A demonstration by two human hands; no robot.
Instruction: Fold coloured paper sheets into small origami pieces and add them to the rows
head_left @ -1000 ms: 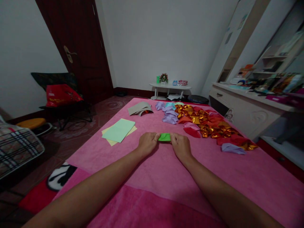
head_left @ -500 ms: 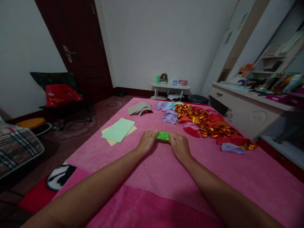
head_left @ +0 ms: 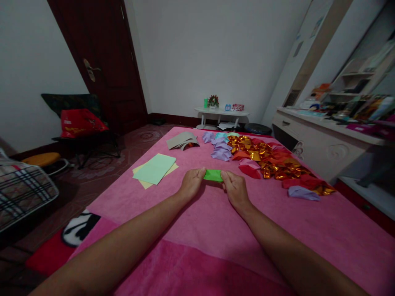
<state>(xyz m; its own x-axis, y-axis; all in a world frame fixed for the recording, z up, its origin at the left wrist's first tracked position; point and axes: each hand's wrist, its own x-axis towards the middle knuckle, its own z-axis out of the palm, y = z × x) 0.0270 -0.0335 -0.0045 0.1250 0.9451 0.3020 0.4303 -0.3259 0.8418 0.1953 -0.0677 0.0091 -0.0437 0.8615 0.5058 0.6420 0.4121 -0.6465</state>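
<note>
A small folded green paper (head_left: 213, 175) lies on the pink cloth (head_left: 216, 230) in front of me. My left hand (head_left: 191, 183) pinches its left end, fingers curled. My right hand (head_left: 235, 188) grips its right end the same way. Both forearms stretch out over the cloth. The parts of the paper under my fingertips are hidden.
Flat sheets of pale green and yellow paper (head_left: 154, 169) lie to the left. Folded gold, red and lilac paper pieces (head_left: 268, 162) are heaped to the right, grey sheets (head_left: 182, 141) farther back. A white dresser (head_left: 321, 144) stands right, a chair with a red bag (head_left: 80, 122) left.
The green paper has turned from lying flat to a slightly tilted, narrower shape between my fingers. Both hands have stayed almost in place, edging a little closer together.
</note>
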